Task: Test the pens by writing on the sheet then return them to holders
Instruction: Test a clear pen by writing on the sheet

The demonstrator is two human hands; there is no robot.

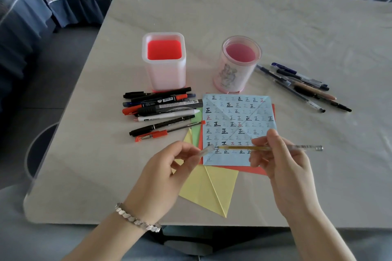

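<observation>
Left hand (167,174) fingers pinched blurred cap (206,151); right hand (286,167) fingers gripped pen (301,147), hiding part of sheet (237,116). Holders (165,74) stood beyond.

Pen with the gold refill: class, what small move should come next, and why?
Probably lower the pen tip onto the bare bottom edge of the blue sheet and write a test mark. The right hand grips the barrel over the sheet, the left hand pinches the clear cap just off the tip, so it looks uncapped and ready.
</observation>
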